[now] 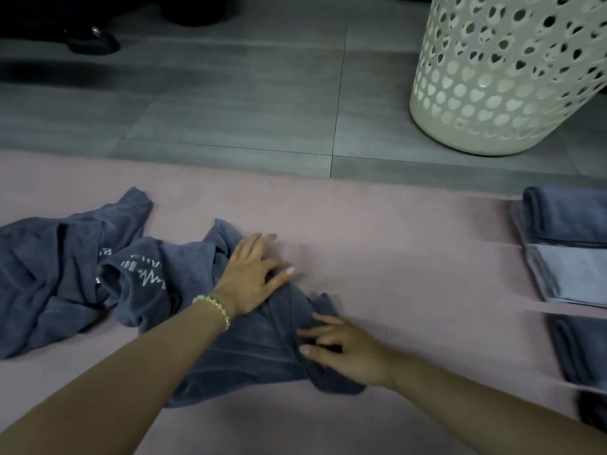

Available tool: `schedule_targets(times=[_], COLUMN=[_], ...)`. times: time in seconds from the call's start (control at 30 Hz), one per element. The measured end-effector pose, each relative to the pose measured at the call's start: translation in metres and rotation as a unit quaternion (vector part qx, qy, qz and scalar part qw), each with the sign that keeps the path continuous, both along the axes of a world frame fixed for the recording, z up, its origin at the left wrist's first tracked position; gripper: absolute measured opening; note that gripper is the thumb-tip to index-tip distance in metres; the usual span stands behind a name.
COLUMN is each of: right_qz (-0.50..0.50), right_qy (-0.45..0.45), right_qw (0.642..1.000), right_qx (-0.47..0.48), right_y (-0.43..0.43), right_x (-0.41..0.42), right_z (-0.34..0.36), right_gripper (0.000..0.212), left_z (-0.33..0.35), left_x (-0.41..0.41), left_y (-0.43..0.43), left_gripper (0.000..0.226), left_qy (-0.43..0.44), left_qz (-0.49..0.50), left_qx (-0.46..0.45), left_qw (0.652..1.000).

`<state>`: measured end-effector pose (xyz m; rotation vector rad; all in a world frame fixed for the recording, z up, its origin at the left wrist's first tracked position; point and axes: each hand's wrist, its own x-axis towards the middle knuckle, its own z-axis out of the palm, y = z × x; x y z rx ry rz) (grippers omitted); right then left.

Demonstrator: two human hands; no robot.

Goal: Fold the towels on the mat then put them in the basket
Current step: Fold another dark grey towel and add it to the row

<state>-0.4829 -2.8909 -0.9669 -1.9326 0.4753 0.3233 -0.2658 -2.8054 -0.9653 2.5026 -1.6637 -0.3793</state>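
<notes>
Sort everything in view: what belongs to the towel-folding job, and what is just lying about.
Job: middle crumpled towel, left crumpled towel, folded towels, pink mat, white basket.
Lying about: dark shoe on the grey floor.

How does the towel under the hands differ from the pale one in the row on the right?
The crumpled towel is dark blue-grey; the pale towel is light blue. The crumpled towel lies bunched and unfolded; the pale towel is folded flat. The left hand rests on the crumpled towel and the right hand pinches it; the pale towel is untouched. Both lie on the mat.
</notes>
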Motion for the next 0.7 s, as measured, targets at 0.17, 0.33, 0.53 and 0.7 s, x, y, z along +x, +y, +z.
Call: schedule_targets(times=[0.17, 0.33, 0.53, 0.7], right_qz=[-0.176, -0.149, -0.042, 0.010], right_qy=[-0.061, 0.017, 0.109, 0.118], right_qw=[0.982, 0.989, 0.993, 0.992], right_qx=[0.030, -0.003, -0.001, 0.042], right_y=[-0.020, -0.017, 0.004, 0.014], right_x=[0.017, 0.036, 0.056, 0.047], right_z=[0.001, -0.004, 0.006, 0.013], right_gripper=[0.022, 0.037, 0.053, 0.024], left_z=[-0.002, 0.006, 0.010, 0.012], left_x=[0.001, -0.001, 0.001, -0.001], left_y=[0.027, 0.059, 0.080, 0.085], left_gripper=[0.103, 0.084, 0.098, 0.098], left_qy=[-0.001, 0.026, 0.171, 0.181], left_qz=[-0.050, -0.059, -0.034, -0.051], left_qx=[0.023, 0.011, 0.085, 0.159], left_qw=[0.998, 0.998, 0.981, 0.969])
